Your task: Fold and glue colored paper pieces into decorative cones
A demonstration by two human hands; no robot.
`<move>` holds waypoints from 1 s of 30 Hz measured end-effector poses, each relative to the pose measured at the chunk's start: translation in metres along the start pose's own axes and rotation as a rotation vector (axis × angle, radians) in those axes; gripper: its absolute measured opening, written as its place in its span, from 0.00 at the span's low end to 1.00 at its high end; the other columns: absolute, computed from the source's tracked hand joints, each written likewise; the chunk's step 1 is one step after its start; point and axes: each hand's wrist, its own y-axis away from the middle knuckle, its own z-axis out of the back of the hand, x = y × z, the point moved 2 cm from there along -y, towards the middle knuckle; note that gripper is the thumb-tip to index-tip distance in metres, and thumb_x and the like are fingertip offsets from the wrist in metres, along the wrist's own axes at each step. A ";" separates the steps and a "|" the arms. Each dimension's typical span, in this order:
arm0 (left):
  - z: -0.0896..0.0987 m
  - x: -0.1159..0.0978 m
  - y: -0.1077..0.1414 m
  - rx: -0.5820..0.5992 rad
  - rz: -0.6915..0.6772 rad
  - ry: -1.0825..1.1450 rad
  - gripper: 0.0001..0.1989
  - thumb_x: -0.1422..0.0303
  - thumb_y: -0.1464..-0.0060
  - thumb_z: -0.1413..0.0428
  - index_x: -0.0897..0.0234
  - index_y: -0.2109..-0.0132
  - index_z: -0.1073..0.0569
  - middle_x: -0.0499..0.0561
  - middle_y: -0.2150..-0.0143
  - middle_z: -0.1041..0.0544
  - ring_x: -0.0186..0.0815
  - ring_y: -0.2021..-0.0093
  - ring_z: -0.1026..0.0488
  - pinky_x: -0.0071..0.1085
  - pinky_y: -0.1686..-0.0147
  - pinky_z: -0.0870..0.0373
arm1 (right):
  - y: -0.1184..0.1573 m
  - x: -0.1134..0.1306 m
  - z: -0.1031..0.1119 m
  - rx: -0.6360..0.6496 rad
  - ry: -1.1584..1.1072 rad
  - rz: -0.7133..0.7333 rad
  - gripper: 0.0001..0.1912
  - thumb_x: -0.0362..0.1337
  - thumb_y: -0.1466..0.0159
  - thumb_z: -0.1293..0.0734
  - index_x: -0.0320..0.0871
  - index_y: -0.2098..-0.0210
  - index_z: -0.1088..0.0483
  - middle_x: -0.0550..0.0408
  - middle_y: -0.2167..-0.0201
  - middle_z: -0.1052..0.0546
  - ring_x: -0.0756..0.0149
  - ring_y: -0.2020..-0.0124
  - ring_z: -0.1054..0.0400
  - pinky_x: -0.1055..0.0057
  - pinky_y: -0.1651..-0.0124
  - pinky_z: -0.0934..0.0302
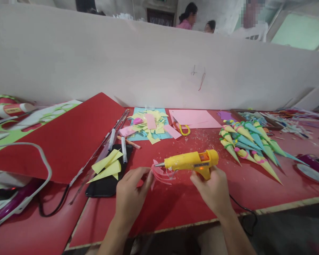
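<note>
My right hand (214, 189) is wrapped round the handle of a yellow glue gun (184, 160), whose small orange light glows. The metal nozzle points left and meets, or nearly meets, a pink paper piece with curled strips (159, 175). That piece is pinched between the thumb and fingers of my left hand (133, 191). Close by on the left, yellow paper cut-outs (107, 168) lie on a black phone (102, 189). Whether fresh glue is on the pink paper cannot be made out.
Yellow scraps (154, 122) lie on a blue sheet, near yellow-handled scissors (185, 130) and a pink sheet (196, 118). Finished-looking paper cones (251, 141) are piled at right. A red board (77, 138) leans at left. A white partition (149, 63) stands behind; people are beyond it.
</note>
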 end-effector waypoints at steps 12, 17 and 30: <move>0.000 0.000 -0.001 0.019 0.027 -0.016 0.09 0.69 0.48 0.51 0.63 0.74 0.30 0.46 0.79 0.26 0.28 0.78 0.30 0.21 0.75 0.35 | 0.000 0.000 0.000 0.032 -0.010 0.009 0.07 0.36 0.49 0.42 0.44 0.82 0.41 0.60 0.89 0.36 0.70 0.87 0.41 0.76 0.82 0.49; 0.001 0.001 0.000 0.002 0.007 -0.024 0.09 0.70 0.48 0.51 0.64 0.73 0.30 0.47 0.78 0.26 0.28 0.78 0.30 0.20 0.75 0.35 | -0.001 0.000 0.000 0.037 -0.014 0.014 0.05 0.34 0.50 0.42 0.44 0.81 0.41 0.60 0.87 0.36 0.70 0.86 0.41 0.76 0.81 0.49; 0.004 0.002 -0.001 -0.022 0.005 -0.055 0.09 0.70 0.48 0.51 0.64 0.74 0.30 0.46 0.78 0.26 0.28 0.78 0.31 0.21 0.75 0.35 | -0.001 -0.003 -0.002 0.053 0.060 0.039 0.06 0.35 0.49 0.44 0.44 0.81 0.40 0.58 0.85 0.34 0.67 0.83 0.38 0.74 0.79 0.48</move>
